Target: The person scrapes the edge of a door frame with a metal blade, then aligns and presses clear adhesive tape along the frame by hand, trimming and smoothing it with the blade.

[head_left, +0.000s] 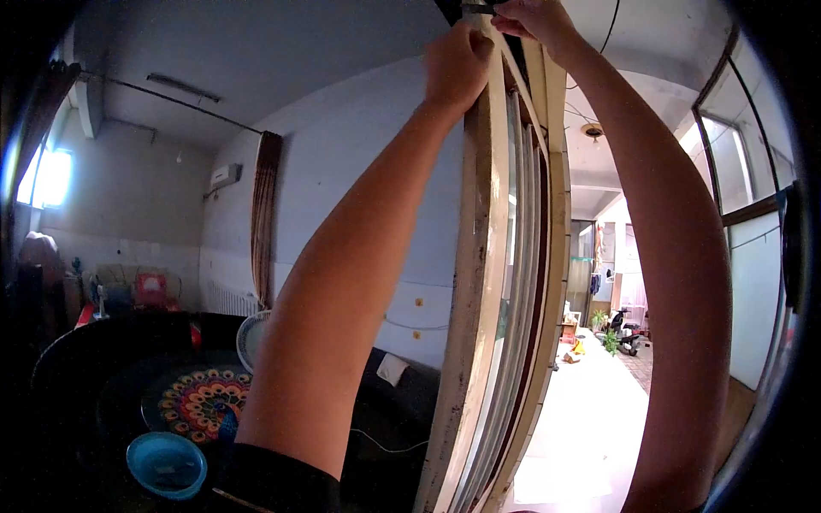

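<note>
Both arms reach up to the top of a cream door or window frame (486,214). My left hand (460,68) is closed at the frame's upper left edge, with its back towards me; its fingertips are hidden, and what they hold cannot be made out. To the right of it, my right hand (534,24) pinches a thin dark piece (481,8) at the very top of the view. Part of that piece runs out of the picture.
A dark room on the left has a blue basin (167,466), a round peacock-patterned mat (205,403), a curtain (266,218) and a wall air conditioner (224,176). On the right, a bright passage holds potted plants (610,342) and a scooter (627,333).
</note>
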